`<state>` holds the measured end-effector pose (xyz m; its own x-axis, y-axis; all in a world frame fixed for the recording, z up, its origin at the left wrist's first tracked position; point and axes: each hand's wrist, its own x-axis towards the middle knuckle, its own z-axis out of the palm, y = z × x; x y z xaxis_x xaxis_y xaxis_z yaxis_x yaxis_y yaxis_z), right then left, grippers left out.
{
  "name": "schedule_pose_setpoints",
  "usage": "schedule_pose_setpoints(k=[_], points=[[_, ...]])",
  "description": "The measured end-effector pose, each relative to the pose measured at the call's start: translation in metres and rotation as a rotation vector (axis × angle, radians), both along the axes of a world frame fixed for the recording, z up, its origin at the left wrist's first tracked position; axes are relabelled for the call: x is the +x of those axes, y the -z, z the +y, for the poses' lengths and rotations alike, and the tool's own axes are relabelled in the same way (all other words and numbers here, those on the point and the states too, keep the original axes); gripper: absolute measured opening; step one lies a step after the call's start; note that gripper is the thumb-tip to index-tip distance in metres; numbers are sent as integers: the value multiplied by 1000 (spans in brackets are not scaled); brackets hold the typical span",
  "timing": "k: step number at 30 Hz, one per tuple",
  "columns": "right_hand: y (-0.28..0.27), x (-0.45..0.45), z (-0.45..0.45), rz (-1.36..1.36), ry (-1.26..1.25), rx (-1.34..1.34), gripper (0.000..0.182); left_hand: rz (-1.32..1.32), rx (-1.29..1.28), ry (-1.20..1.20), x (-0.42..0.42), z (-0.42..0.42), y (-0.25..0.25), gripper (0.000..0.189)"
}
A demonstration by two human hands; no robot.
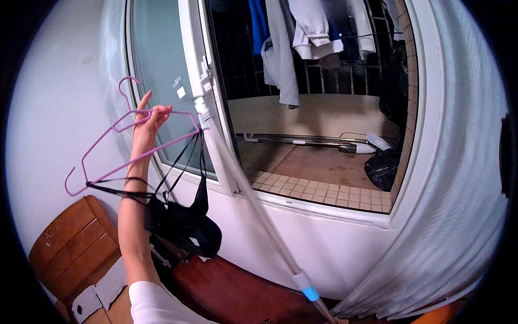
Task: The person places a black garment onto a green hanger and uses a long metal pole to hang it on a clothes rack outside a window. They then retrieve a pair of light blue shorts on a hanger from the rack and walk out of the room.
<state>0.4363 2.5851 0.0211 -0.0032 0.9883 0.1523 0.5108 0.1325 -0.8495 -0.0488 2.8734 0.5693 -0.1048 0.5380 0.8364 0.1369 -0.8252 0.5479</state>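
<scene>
My left hand [151, 117], raised on an outstretched arm, grips a pink clothes hanger [117, 170] near its neck. One finger points upward. From the hanger's lower bar and ends a black bra [182, 222] hangs by its thin straps, partly behind my forearm. Just right of the hanger, a telescopic metal pole [267, 227] with a blue band slants from the window frame's height down to the bottom edge. The pole's upper part is blurred, and it cannot be told what holds its lower end. My right hand is out of view.
A white-framed sliding window [218, 154] opens onto a barred balcony with hanging clothes [283, 65], a mop-like pole [307, 142] and a black plastic bag [384, 170]. A pale curtain [453, 182] drapes at right. Below stand a wooden headboard [77, 239] and a dark red surface [238, 287].
</scene>
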Motion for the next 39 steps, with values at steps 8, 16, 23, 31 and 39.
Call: schedule_pose_setpoints(k=[8, 16, 23, 31, 39], points=[[-218, -63, 161, 151, -136, -35, 14, 52, -179, 135, 37, -17, 57, 50], [-264, -126, 227, 536, -260, -11, 30, 34, -253, 298, 21, 5, 78, 46], [-299, -203, 282, 759, -368, -8, 12, 163, -362, 451, 31, 23, 106, 46], [-352, -260, 312, 846, -629, 44, 19, 217, -395, 529, 30, 37, 110, 46], [-397, -260, 405, 779, -544, 233, 24, 233, -495, 402, 11, 45, 107, 43]])
